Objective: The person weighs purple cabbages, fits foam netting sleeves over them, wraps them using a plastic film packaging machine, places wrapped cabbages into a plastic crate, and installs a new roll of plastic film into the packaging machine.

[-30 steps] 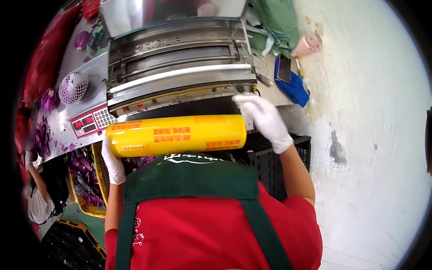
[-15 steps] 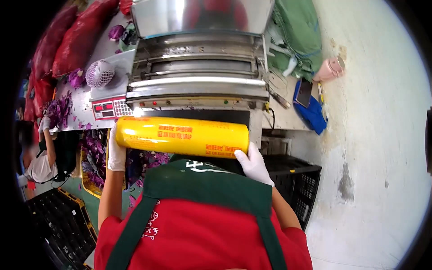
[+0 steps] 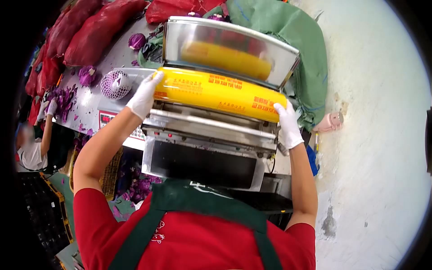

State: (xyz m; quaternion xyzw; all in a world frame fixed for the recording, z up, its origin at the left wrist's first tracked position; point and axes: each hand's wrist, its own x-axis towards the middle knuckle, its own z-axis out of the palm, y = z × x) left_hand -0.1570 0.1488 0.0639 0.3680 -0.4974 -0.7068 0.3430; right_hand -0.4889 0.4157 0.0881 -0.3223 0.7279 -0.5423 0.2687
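A large yellow roll of cling film (image 3: 216,93) with red print spans between my two white-gloved hands, over the metal wrapping machine (image 3: 211,123). My left hand (image 3: 146,93) grips its left end and my right hand (image 3: 289,125) its right end. The roll tilts slightly down to the right. Behind it, the machine's raised shiny metal panel (image 3: 229,38) mirrors the yellow. In front lies the machine's black plate (image 3: 202,163). Whether the roll touches the machine beneath it I cannot tell.
Left of the machine, a netted cabbage (image 3: 115,84) sits on a scale (image 3: 105,119). Red mesh sacks (image 3: 101,33) and loose purple cabbage (image 3: 86,75) lie farther left. A co-worker (image 3: 33,150) handles purple leaves there. A green sack (image 3: 288,27), a pink bottle (image 3: 330,121) and a wall (image 3: 373,135) stand right.
Both my hands have carried the cling film roll forward, from near my apron to above the machine, my arms now stretched out. The view has shifted and turned slightly.
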